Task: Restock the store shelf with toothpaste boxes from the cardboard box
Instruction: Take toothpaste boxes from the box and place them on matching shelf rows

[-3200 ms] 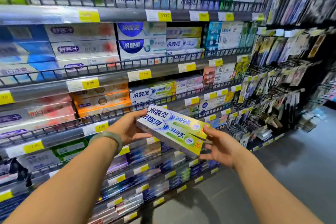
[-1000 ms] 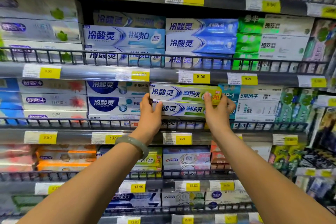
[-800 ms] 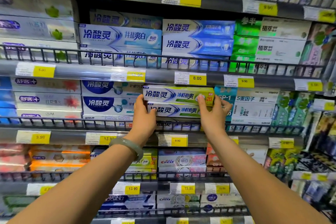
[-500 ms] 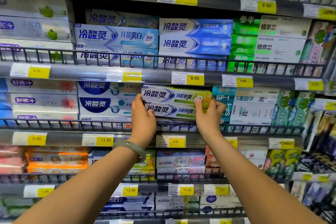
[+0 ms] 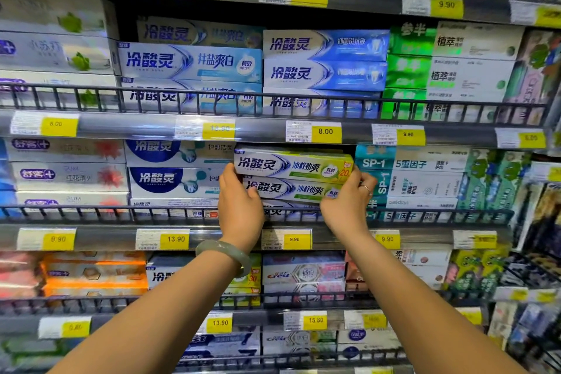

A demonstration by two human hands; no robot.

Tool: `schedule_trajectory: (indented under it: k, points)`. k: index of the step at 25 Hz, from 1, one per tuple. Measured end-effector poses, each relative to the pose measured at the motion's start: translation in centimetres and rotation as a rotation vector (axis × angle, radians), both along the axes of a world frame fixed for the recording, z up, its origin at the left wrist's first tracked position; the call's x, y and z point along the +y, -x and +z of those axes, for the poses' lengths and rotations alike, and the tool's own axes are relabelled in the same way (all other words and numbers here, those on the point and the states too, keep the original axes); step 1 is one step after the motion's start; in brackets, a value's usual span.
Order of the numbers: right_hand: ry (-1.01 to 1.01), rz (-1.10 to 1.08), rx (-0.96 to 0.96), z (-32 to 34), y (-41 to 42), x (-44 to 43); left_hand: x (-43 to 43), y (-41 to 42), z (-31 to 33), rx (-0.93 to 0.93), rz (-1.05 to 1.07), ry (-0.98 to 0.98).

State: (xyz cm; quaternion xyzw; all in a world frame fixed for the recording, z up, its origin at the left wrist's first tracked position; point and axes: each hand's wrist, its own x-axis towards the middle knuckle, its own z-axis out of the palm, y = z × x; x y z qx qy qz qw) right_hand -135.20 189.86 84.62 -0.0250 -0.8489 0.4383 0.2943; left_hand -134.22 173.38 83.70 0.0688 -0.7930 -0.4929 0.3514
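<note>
Two white, blue and lime-green toothpaste boxes (image 5: 293,174) lie stacked in a slot of the middle shelf (image 5: 334,238), behind its black wire rail. My left hand (image 5: 239,206), with a pale green bangle on the wrist, grips their left end. My right hand (image 5: 349,203), wearing a ring, grips their right end. A third box of the same kind shows partly under them, behind the rail. The cardboard box is not in view.
Blue and white toothpaste boxes (image 5: 179,179) sit tight on the left of the slot, teal SP-1 boxes (image 5: 409,179) on the right. The upper shelf (image 5: 273,130) with yellow price tags hangs just above the stacked boxes. Lower shelves hold more boxes.
Both hands carried the two boxes from chest height up to the middle shelf, then pushed them further into the slot. In the last second the hands have barely shifted.
</note>
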Motion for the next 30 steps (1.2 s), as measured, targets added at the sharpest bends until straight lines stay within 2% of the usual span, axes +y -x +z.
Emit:
schedule_trajectory:
  k: [5,10,13,18,24,27,30]
  points:
    - [-0.025,-0.075,-0.065,0.8,-0.5,-0.4,0.1,-0.4,0.1,-0.007,0.046,0.032]
    - [-0.126,-0.206,-0.009,0.7,-0.5,0.0,0.2,-0.6,0.4,-0.059,0.091,0.103]
    - [-0.036,-0.166,0.02,1.2,-0.3,0.4,0.2,-0.7,0.6,-0.095,0.101,0.165]
    - [0.002,-0.062,-0.001,1.1,-0.5,1.2,0.5,-0.7,1.0,-0.13,0.107,0.235]
    - [0.167,0.11,-0.031,2.3,0.0,1.7,0.6,-0.3,0.2,-0.062,0.03,0.071]
    - [0.264,0.11,0.049,2.1,0.6,2.2,0.4,-0.4,-0.3,-0.038,-0.034,-0.01]
    - [0.278,0.079,0.091,2.0,0.8,2.4,0.3,-0.7,-0.4,-0.017,-0.047,0.012]
